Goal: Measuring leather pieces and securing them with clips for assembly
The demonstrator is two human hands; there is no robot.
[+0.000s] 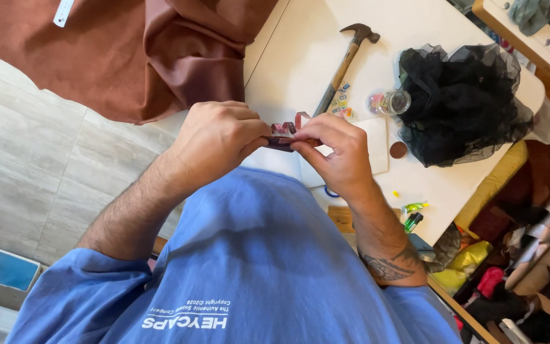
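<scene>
A small dark reddish piece (286,141) sits in the middle of the frame, pinched between both hands just above the person's blue shirt (249,255). The left hand (214,137) comes in from the left, its grip closed tight with fingertips pressed on the piece's left end; the right hand (338,153) meets it from the right, its grip likewise closed, thumb and forefinger clamped on the other end. A bit of patterned pink ribbon or strip (286,126) curls up just above the piece; whether it is part of the piece I cannot tell. Behind the hands lies the white desk (300,51). On it, in the upper middle of the frame, a hammer (345,64) rests at a slant, head toward the top. Just right of its handle stands a small clear jar (389,102) on its side, with tiny coloured beads (342,105) scattered near it. A heap of black netting (459,102) fills the upper right. Brown cloth (128,57) drapes over the upper left, hanging past the desk edge above a pale tiled floor (27,172).
</scene>
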